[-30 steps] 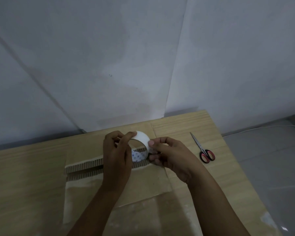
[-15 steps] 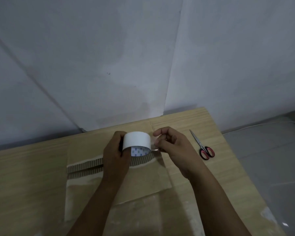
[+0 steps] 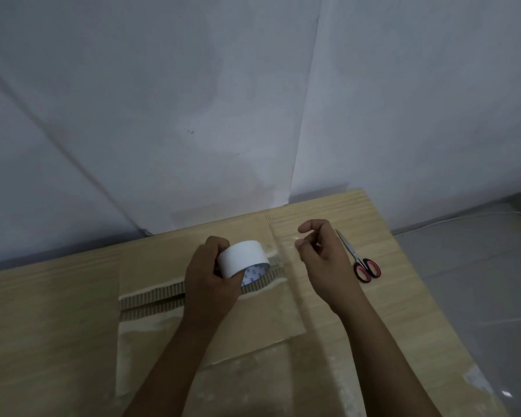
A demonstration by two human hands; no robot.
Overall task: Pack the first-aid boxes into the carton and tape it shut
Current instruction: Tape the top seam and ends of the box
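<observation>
The carton lies closed on the worktop, its centre seam running left to right under both hands. The left hand grips the tape roll above that seam; blue print inside the core is unreadable. Just right of the roll, the right hand pinches the clear tape end, drawn rightward along the seam. Scissors lie beyond it, nearer the right hand

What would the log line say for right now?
left hand: grips tape roll | right hand: pinches pulled tape end | carton: flaps closed | scissors: on table, untouched
</observation>
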